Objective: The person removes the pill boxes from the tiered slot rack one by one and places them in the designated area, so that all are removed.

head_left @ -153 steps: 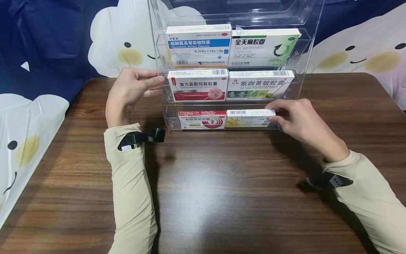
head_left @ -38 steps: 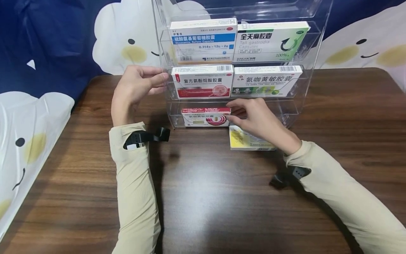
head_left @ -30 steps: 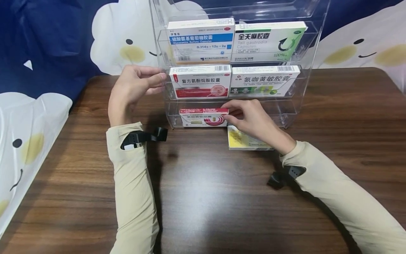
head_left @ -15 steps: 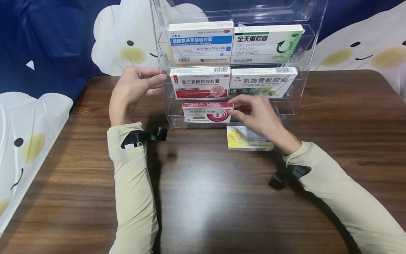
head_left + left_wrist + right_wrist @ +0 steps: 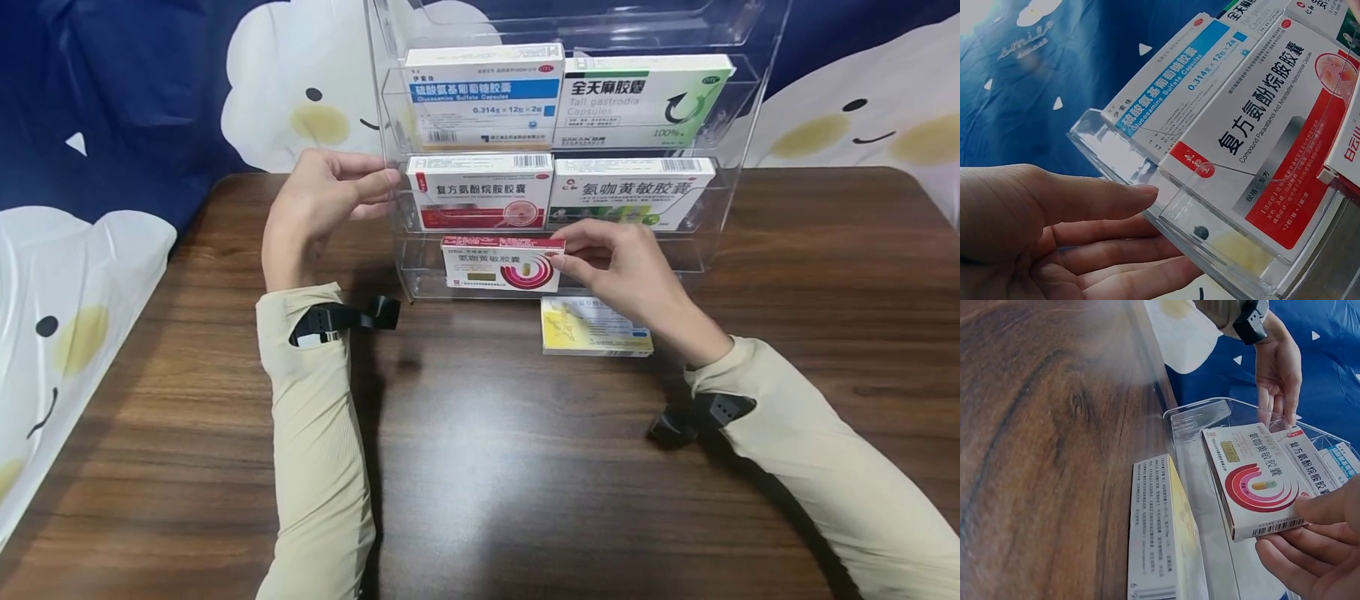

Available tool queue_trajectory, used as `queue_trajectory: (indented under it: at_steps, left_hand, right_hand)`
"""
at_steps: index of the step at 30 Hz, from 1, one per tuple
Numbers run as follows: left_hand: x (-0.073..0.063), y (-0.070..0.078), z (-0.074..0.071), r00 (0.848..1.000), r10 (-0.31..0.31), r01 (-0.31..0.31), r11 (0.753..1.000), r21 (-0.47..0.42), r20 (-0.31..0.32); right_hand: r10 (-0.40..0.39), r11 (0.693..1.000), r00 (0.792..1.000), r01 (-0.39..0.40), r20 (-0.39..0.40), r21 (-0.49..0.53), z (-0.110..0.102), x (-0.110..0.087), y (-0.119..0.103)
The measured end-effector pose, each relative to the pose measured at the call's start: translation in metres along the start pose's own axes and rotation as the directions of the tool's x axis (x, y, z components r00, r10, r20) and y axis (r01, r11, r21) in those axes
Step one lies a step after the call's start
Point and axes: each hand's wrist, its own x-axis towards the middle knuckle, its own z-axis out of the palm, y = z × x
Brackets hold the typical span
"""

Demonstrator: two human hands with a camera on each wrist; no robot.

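1. The right hand (image 5: 626,267) pinches the red-topped box (image 5: 498,268) by its right end, thumb on the printed face and the other fingers behind; the rest of the box juts out to the left of those fingers.
2. That box is at the bottom tier (image 5: 681,250) of the clear rack (image 5: 615,33). Whether its lower edge has cleared the tier's lip cannot be told, so a little lift before drawing it outward seems wise.
3. With only one end pinched, the far end would probably dip; a firm, level hold should prevent it scraping.
4. The left hand (image 5: 311,200) has its fingers nearly straight, thumb apart, tips against the rack's left side. Light steadying there seems enough; hard pressure could shift the rack.
5. Just above the right fingers is the green-and-white box (image 5: 633,192), and above and left of them the red-and-white box (image 5: 480,200). A low path outward should spare both a knock.
6. The yellow box (image 5: 570,327) lies flat on the surface (image 5: 450,467) below the right fingers, in front of the rack; the wrist would do best to pass above it.
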Motion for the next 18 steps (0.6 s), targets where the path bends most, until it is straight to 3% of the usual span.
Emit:
queue_trajectory:
  at_steps: [18]
  left_hand:
    - [-0.0005, 0.002, -0.0011, 1.0, -0.014, 0.014, 1.0, 0.019, 0.003]
  right_hand:
    - [0.02, 0.992, 0.997, -0.028, 0.07, 0.122, -0.001, -0.0011, 0.0002]
